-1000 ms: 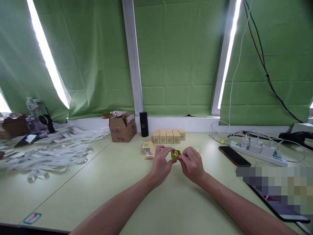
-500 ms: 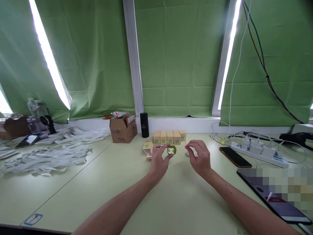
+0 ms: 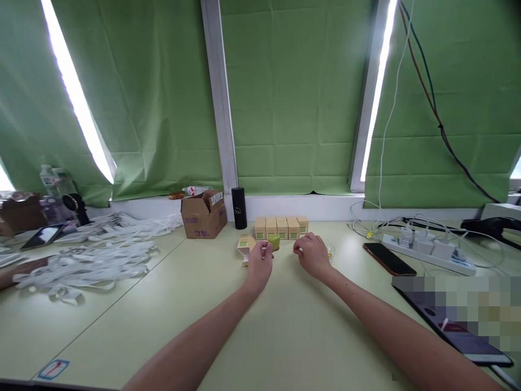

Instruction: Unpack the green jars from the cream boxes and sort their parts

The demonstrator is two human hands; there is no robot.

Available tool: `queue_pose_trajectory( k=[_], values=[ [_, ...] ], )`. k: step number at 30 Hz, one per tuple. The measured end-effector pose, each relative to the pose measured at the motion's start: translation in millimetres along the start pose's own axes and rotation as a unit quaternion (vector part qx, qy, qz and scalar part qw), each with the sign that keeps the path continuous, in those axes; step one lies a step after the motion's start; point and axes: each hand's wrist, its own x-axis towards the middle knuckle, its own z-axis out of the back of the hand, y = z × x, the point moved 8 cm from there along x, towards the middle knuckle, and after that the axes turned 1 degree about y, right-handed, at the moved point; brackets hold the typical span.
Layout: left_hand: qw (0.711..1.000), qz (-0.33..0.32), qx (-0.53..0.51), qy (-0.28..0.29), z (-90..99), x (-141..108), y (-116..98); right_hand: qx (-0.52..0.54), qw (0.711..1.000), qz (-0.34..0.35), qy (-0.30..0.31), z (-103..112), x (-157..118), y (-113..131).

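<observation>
- Five boxes [image 3: 282, 228] line up at the back, all looking shut; one open box [image 3: 245, 245] gapes in front, and the green case [image 3: 274, 240] is outside it, just to its right!
- Left hand [image 3: 259, 264] reaches forward, fingers clamped on the case, above the worktop [image 3: 280, 326].
- Right hand [image 3: 314, 256] arches in, palm down, fingers bunched; can't tell if they pinch anything.
- Beside it, something clear [image 3: 331, 252], too small to name.
</observation>
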Motion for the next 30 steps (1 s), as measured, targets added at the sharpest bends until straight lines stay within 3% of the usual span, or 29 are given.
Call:
queue_pose_trajectory(
  k=[4, 9, 12, 16, 18, 21, 23, 26, 30],
  values=[
    [0.993, 0.071, -0.094, 0.030, -6.4, 1.0, 11.1, -0.027, 0.999, 0.001, 0.037, -17.8, 1.3, 4.7],
    [0.951, 0.142, -0.269, 0.059, -13.8, -3.4, 14.4, -0.054, 0.996, -0.004, 0.067, -31.9, -1.5, 7.2],
    [0.934, 0.159, -0.313, 0.065, -15.9, -3.7, 15.0, -0.062, 0.996, -0.002, 0.071, -34.0, -3.9, 8.8],
    [0.933, 0.157, -0.320, 0.056, -14.3, -1.0, 18.3, -0.067, 0.995, 0.008, 0.070, -28.7, -7.1, 10.8],
    [0.949, 0.132, -0.281, 0.052, -11.2, 2.2, 17.8, -0.068, 0.995, 0.020, 0.073, -23.6, -11.0, 13.1],
    [0.990, 0.051, -0.127, 0.025, -1.0, 9.1, 9.0, -0.066, 0.993, 0.047, 0.087, -14.5, -24.4, 21.9],
    [0.999, 0.007, -0.034, 0.001, 5.1, 12.8, 0.9, -0.061, 0.991, 0.065, 0.101, -7.8, -38.5, 31.7],
    [0.997, -0.041, 0.067, -0.012, 9.3, 16.2, -12.6, -0.023, 0.989, 0.064, 0.134, -0.4, -61.4, 46.5],
    [0.970, -0.099, 0.221, 0.021, 2.0, 17.4, -27.4, 0.029, 0.984, 0.065, 0.161, 5.4, -78.2, 61.9]
  ],
)
